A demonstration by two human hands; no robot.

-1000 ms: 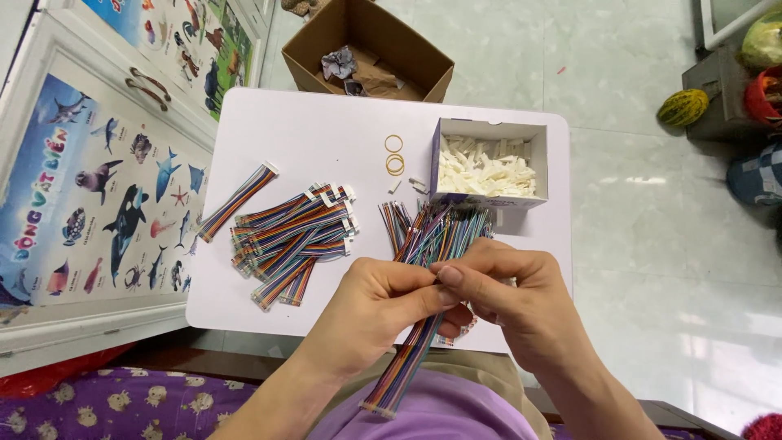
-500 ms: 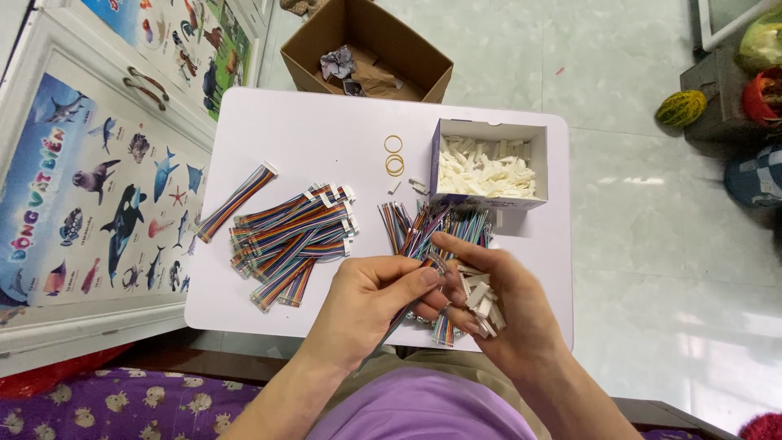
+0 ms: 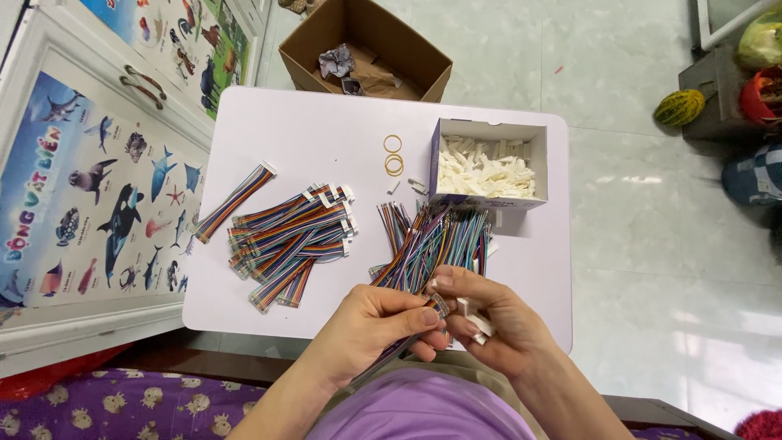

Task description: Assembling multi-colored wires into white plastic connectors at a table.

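At the table's [image 3: 244, 310] near edge, both hands pinch one ribbon cable [image 3: 399, 346] — left hand [image 3: 371, 330] gripping its length, right hand [image 3: 489, 322] its end.

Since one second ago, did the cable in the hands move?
Yes. The cable slid down toward the body, away from the white box; less of it shows now.

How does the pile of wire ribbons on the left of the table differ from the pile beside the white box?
The left pile has white connectors at its ends and lies fanned sideways, untouched. The pile by the white box shows mostly bare ends, runs toward the person, and reaches the left hand and right hand. Both are multicoloured wires on the white table.
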